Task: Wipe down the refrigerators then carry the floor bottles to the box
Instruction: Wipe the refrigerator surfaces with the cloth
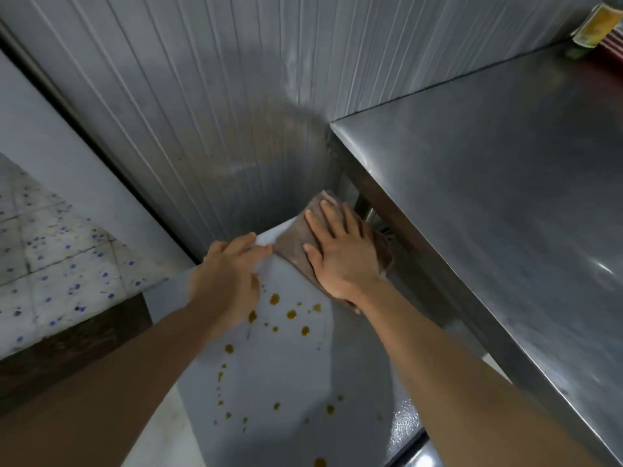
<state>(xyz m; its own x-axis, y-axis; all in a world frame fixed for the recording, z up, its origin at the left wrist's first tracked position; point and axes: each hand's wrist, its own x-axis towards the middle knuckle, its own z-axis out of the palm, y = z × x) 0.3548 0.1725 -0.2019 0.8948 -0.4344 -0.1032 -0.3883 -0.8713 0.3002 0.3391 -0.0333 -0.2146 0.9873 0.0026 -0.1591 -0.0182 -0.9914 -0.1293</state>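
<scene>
The grey top of a refrigerator (290,365) lies below me, dotted with several amber drops of sticky liquid (292,314). My right hand (340,251) presses flat, fingers spread, on a folded brown cloth (293,244) at the far corner of that top. My left hand (226,274) rests on the top's far left edge with its fingers stretched toward the cloth; it looks blurred. No bottles or box show.
A stainless steel table (505,197) stands close on the right, higher than the refrigerator top. A ribbed metal wall (219,96) rises behind. At the left is a speckled tiled ledge (50,264). A yellow-labelled packet (596,25) sits at the table's far corner.
</scene>
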